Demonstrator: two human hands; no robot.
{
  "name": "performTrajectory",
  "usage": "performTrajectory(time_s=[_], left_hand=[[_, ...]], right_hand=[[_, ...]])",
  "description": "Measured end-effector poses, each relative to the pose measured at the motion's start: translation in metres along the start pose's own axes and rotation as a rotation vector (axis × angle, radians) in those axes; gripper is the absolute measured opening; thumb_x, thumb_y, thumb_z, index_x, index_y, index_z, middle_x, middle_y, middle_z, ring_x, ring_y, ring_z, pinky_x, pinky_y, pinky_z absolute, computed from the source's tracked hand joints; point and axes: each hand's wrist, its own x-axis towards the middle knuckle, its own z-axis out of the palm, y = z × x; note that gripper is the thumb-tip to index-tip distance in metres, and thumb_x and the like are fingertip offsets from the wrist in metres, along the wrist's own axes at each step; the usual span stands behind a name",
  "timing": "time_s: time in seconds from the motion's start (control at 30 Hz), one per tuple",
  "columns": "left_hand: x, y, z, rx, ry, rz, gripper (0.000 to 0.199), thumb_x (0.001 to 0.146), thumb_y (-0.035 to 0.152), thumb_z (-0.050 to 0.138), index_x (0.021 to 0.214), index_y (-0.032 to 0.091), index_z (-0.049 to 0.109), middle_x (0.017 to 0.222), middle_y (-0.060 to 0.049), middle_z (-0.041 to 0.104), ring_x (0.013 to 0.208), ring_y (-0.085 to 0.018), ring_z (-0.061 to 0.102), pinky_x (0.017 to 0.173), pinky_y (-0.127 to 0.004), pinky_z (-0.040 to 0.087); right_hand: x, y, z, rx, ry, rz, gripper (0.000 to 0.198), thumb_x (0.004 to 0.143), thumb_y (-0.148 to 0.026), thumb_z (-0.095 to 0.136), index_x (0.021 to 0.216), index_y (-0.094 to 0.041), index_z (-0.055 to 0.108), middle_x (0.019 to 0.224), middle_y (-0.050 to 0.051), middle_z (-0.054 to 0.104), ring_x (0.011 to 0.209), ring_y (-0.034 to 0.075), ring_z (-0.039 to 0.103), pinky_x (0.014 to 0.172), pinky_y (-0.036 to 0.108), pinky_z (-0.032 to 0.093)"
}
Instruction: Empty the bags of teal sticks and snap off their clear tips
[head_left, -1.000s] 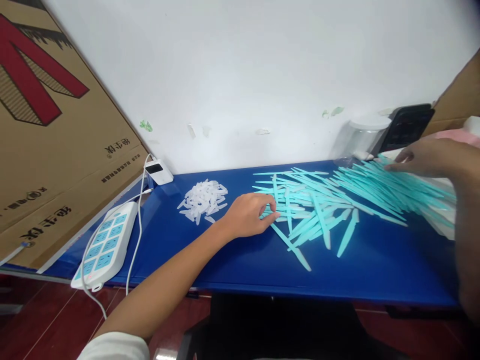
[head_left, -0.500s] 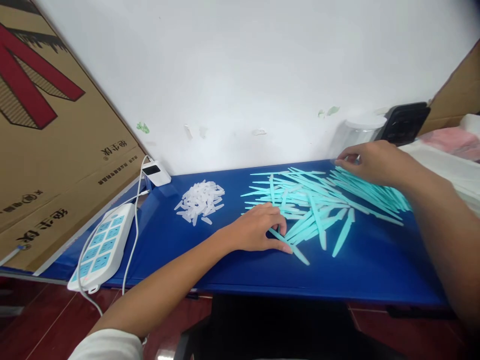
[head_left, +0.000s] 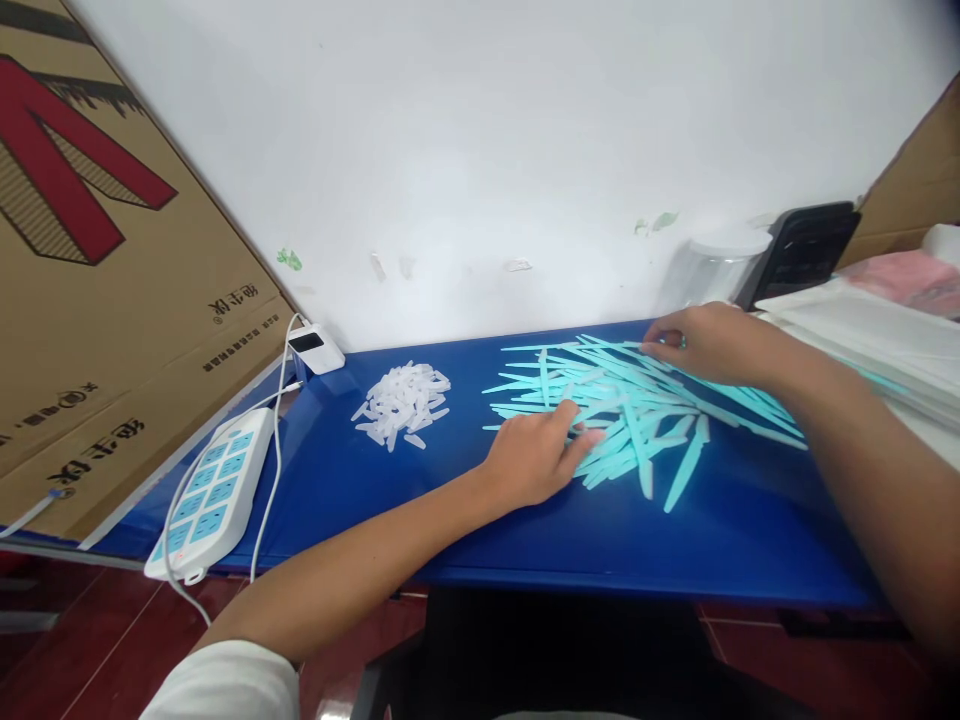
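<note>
A loose pile of thin, knife-shaped teal plastic sticks (head_left: 637, 440) lies on the blue tabletop, many with paler ends. My left hand (head_left: 534, 455) is at the pile's near left side, thumb and forefinger bent around what looks like one teal stick, partly blurred. Over the far right part of the pile is my right hand (head_left: 701, 345), its fingertips curled together at the sticks' far ends. Whatever lies between those fingertips is hidden. Left of the pile, small translucent white plastic pieces (head_left: 405, 400) form a separate heap.
A white power strip (head_left: 214, 490) with cables and a small white device (head_left: 316, 348) lie at the left beside a large cardboard box (head_left: 135, 330). A clear lidded jar (head_left: 720, 265), a black object (head_left: 814, 245) and white packaging (head_left: 877, 330) stand at the back right.
My left hand has moved up and inward over the pile; the stick it pinched no longer lies at the near edge. My right hand has shifted left and slightly down, from the right-hand bundle toward the main pile.
</note>
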Motion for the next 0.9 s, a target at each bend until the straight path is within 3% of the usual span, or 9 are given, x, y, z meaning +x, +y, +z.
performTrajectory(time_s=[0.13, 0.3, 0.47, 0.73, 0.9], left_hand=[[-0.001, 0.006, 0.012, 0.118, -0.044, 0.051, 0.057, 0.101, 0.072, 0.049, 0.123, 0.019, 0.056, 0.086, -0.009, 0.071, 0.07, -0.028, 0.065, 0.061, -0.029, 0.033], [0.0, 0.007, 0.008, 0.281, -0.124, 0.032, 0.051, 0.108, 0.063, 0.04, 0.116, 0.016, 0.059, 0.087, -0.013, 0.074, 0.073, -0.031, 0.07, 0.063, -0.034, 0.044], [0.005, 0.008, -0.01, 0.46, -0.27, -0.02, 0.043, 0.109, 0.052, 0.043, 0.122, 0.014, 0.06, 0.094, -0.013, 0.076, 0.084, -0.032, 0.074, 0.07, -0.037, 0.053], [0.006, -0.004, -0.034, 0.457, -0.318, -0.059, 0.039, 0.112, 0.047, 0.037, 0.128, 0.018, 0.057, 0.103, -0.012, 0.077, 0.091, -0.03, 0.075, 0.076, -0.037, 0.055], [0.01, -0.013, -0.036, 0.539, -0.259, -0.204, 0.037, 0.112, 0.045, 0.037, 0.127, 0.018, 0.057, 0.101, -0.014, 0.078, 0.09, -0.033, 0.076, 0.075, -0.039, 0.055]], right_hand=[[-0.005, -0.017, -0.003, 0.039, -0.057, -0.039, 0.032, 0.098, -0.044, 0.061, 0.1, -0.018, 0.08, 0.09, 0.013, 0.077, 0.074, 0.021, 0.062, 0.07, 0.034, 0.039], [-0.015, -0.034, -0.008, 0.097, -0.325, -0.107, 0.059, 0.093, -0.07, 0.061, 0.062, -0.02, 0.063, 0.063, 0.007, 0.064, 0.057, 0.016, 0.051, 0.061, 0.033, 0.033], [-0.018, -0.042, -0.006, 0.16, -0.462, -0.16, 0.064, 0.085, -0.079, 0.062, 0.061, -0.02, 0.056, 0.06, 0.003, 0.058, 0.058, 0.016, 0.047, 0.059, 0.032, 0.033], [-0.014, -0.051, 0.005, 0.323, -0.371, -0.193, 0.061, 0.086, -0.079, 0.06, 0.073, -0.02, 0.064, 0.064, 0.003, 0.059, 0.059, 0.016, 0.048, 0.058, 0.03, 0.03], [-0.01, -0.054, 0.015, 0.28, -0.162, -0.165, 0.067, 0.101, -0.075, 0.038, 0.068, -0.021, 0.059, 0.06, 0.003, 0.057, 0.057, 0.017, 0.049, 0.06, 0.032, 0.028]])
